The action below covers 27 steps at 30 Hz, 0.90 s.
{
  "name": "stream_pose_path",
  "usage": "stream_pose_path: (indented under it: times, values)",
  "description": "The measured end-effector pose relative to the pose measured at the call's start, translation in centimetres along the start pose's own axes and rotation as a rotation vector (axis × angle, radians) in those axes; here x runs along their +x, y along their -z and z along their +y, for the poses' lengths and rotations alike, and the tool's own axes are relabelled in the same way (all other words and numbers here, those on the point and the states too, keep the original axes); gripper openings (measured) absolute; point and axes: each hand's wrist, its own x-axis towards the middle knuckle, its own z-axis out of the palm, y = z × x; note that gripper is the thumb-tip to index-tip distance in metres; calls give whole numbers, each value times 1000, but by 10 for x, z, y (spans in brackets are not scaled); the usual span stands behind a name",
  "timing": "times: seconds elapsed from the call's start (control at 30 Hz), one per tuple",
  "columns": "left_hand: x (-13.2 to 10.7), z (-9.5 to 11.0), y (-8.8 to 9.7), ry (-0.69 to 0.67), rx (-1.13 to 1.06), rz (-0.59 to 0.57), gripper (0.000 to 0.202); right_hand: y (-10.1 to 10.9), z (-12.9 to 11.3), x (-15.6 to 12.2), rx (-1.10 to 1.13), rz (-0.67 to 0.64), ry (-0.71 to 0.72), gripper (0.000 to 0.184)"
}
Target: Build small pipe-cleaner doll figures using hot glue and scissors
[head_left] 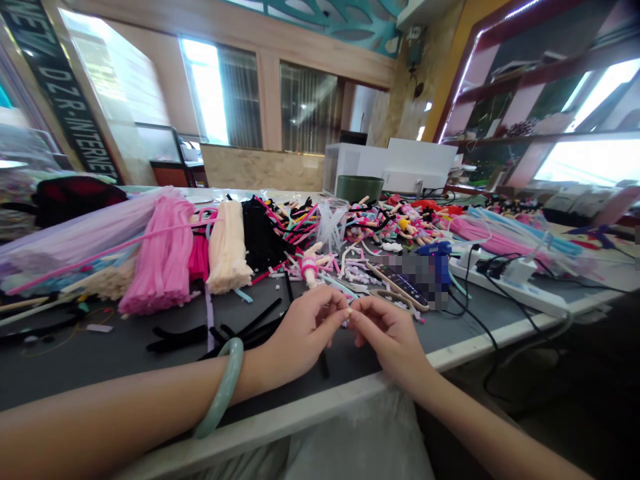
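Pale green bangle [223, 387] circled the left wrist as both forearms reached in from the near edge of the grey bench [75, 373], wrists angled toward each other. The left hand [300, 330] and right hand [393, 340] met near the centre, their fingers [333, 303] curled inward, with the fingertips of both hands pinching a small cream-coloured piece [349, 311], too small for its form to be told. Just beyond the left hand lay a small doll [311, 263] with pink wrapping around its middle. Loose black pipe cleaners [240, 337] lay near the left wrist. Far left on the bench lay bundles of lilac strips [85, 227], pink pipe cleaners [161, 257] and cream pipe cleaners [227, 247]. Farther off, a heap of doll parts [380, 227] spread around a clear plastic cup [330, 223], below a dark green bowl [359, 188]. At right lay a blue glue gun [435, 267], partly blurred, and a white power strip [510, 283]. White lettering on a dark banner [55, 93] at far left was partly legible as "INTER".
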Motion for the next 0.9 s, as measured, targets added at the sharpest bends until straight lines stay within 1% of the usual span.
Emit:
stream_pose_path:
  times: [0.27,0.4,0.53,0.63,0.73,0.9]
  values:
    - [0,0,1,-37,93,11,13,1,1,1,43,-8,-13,20]
    - [-1,0,2,-50,221,31,12,2,5,3,108,-36,-25,18]
    - [-2,3,3,-138,416,62,12,3,7,4,138,-71,-33,17]
    - [-4,5,2,-207,519,63,15,3,6,4,129,-88,-38,17]
    - [-4,6,2,-217,556,59,15,3,5,4,132,-94,-43,17]
    - [-3,4,2,-207,550,70,14,3,6,4,155,-107,-52,17]
